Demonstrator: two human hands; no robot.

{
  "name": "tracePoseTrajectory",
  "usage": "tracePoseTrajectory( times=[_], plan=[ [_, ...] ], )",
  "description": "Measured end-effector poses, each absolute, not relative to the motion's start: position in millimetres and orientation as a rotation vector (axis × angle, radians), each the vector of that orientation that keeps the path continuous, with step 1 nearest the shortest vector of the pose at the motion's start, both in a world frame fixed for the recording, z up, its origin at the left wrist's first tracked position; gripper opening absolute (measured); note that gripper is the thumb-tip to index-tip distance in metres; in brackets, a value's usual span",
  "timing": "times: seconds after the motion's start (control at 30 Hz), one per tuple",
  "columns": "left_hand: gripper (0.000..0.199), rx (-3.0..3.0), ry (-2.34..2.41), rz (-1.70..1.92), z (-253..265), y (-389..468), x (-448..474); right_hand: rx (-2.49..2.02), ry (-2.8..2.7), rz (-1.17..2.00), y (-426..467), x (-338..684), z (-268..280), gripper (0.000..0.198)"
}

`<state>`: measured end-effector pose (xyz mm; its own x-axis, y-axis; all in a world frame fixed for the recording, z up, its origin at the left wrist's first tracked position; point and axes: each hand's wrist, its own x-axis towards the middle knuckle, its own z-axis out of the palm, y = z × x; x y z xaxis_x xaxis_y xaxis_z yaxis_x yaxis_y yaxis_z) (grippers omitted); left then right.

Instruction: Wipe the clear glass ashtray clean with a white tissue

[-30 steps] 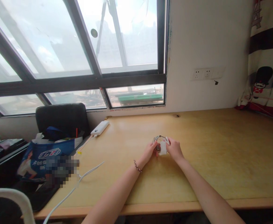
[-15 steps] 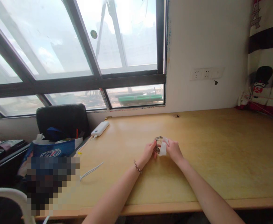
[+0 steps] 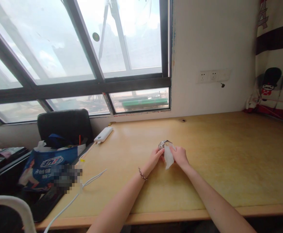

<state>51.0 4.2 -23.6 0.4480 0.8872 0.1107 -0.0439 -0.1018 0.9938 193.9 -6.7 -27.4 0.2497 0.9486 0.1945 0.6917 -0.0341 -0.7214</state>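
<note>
Over the middle of the desk (image 3: 131,181), my two hands meet around a small shiny metal loop that looks like a wristwatch (image 3: 162,144). My left hand (image 3: 156,154) grips its left side between thumb and fingers, and a beaded bracelet (image 3: 142,174) circles that wrist. Pinched in my right hand (image 3: 180,156) is a white tissue (image 3: 169,157), which hangs down in front of the watch and covers its right part. Fine details of the watch are too small to make out.
A white power bank (image 3: 104,134) with a white cable (image 3: 94,178) lies along the desk's left side. Left of the desk, a blue bag (image 3: 51,161) rests on a black chair (image 3: 65,124). Windows and a wall with sockets (image 3: 208,76) stand behind; a curtain (image 3: 276,58) hangs right.
The watch has turned in my left hand, so its open loop no longer shows. The tissue has shifted down and left across it. Both arms stay nearly where they were.
</note>
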Motion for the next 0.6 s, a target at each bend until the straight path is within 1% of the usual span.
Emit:
tracePoseTrajectory(
  times=[0.13, 0.2, 0.3, 0.43, 0.5, 0.6],
  plan=[
    [0.041, 1.441, 0.77, 0.91, -23, 4, 51, -1.798, -1.484, 0.682, -7, 190, -29, 0.038],
    [0.042, 1.47, 0.802, 0.887, -23, 4, 51, -1.815, -1.514, 0.667, -8, 190, -28, 0.039],
    [0.044, 1.479, 0.843, 0.876, -23, 3, 51, -1.856, -1.618, 0.418, -11, 192, -24, 0.034],
    [0.047, 1.497, 0.86, 0.844, -21, 3, 50, -1.813, -1.78, 0.038, -19, 195, -16, 0.022],
    [0.05, 1.52, 0.86, 0.832, -22, 4, 48, -1.746, -1.849, -0.025, -22, 194, -14, 0.018],
    [0.052, 1.533, 0.87, 0.833, -24, 5, 45, -1.688, -1.892, 0.01, -23, 193, -13, 0.016]
  ],
)
